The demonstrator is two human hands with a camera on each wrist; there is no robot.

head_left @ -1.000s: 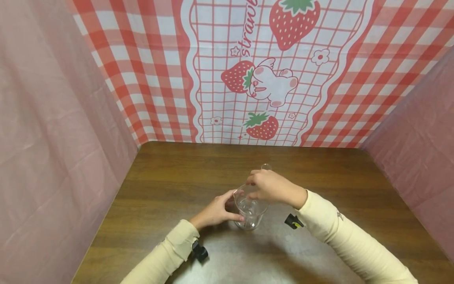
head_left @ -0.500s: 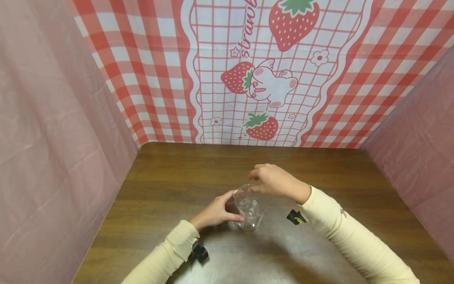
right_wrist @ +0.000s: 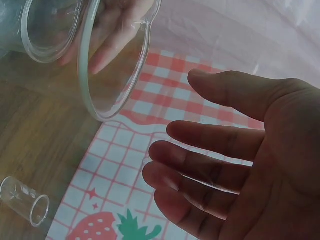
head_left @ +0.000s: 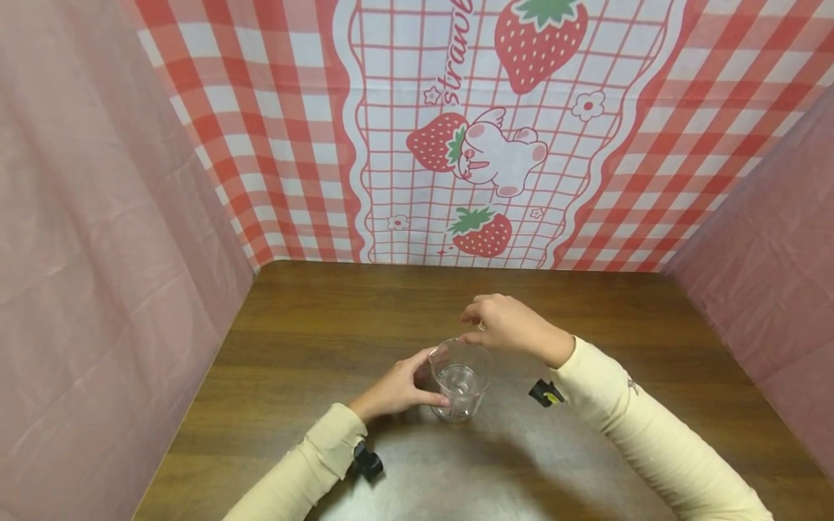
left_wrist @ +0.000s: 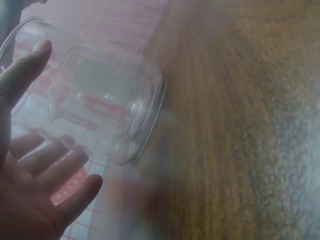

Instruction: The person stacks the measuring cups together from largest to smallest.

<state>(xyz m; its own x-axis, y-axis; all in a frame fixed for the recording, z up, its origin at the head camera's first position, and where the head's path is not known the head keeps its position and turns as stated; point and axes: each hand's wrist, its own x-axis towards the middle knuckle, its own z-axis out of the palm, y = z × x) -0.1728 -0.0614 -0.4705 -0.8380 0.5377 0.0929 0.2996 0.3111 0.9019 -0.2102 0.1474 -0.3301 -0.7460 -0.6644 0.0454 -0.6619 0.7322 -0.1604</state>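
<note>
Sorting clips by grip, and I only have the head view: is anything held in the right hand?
Observer: No. The right wrist view shows the right hand from its palm side, thumb apart from the fingers, nothing gripped between them.
Operator: Is there another vessel that this hand mostly hides from me?
Observer: Yes, a small clear beaker stands on the table, apart from the large spouted beaker.

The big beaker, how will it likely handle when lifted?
The big beaker looks clear with a crisp round rim, so it's probably stiff, possibly breakable. Its smooth wall may slip in the left hand. The inner beaker nested within could shift or rattle on tilting.
</note>
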